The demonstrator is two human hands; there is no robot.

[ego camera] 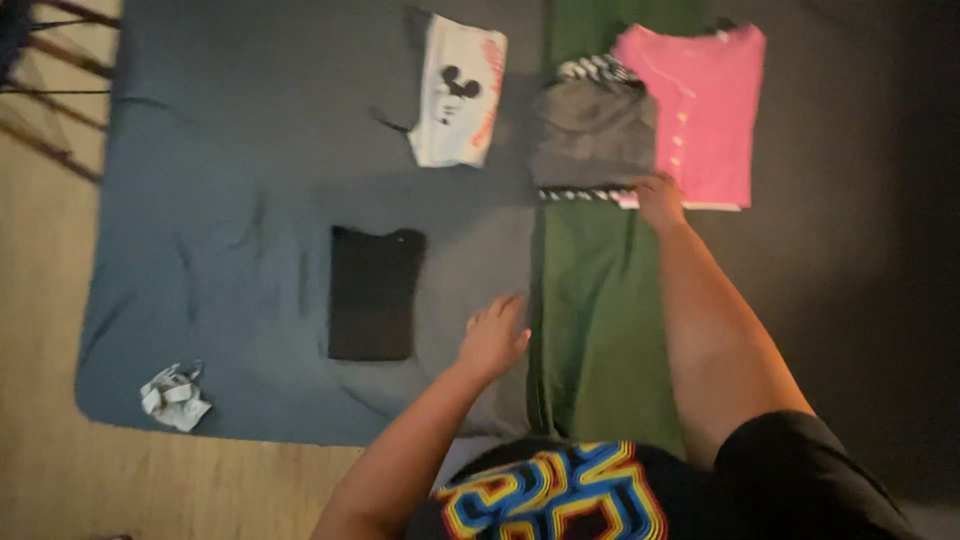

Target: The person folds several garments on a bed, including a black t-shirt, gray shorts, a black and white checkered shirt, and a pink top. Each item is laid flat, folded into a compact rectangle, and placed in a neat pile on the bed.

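The right hand [660, 197] reaches far, w/ fingers resting on the near edge of the pink shirt [700, 110], at its near-left corner, just beside the folded grey garment [595, 135]. Whether the fingers pinch the cloth or only press on it, I cannot tell. The grey garment has a black-and-white striped trim at its far and near edges and lies touching the pink shirt on its left. Both sit on a long green cloth [600, 330] which runs from far to near.

The left hand [492, 338] is flat, fingers apart and holding nothing, on the blue-grey blanket [200, 230] just left of the green cloth. Near it, to the left, lies a folded black garment [372, 292]. Far from it is a folded white shirt w/ a cartoon print [458, 92]. A crumpled white item [173, 397] lies at the near-left corner of the blanket.
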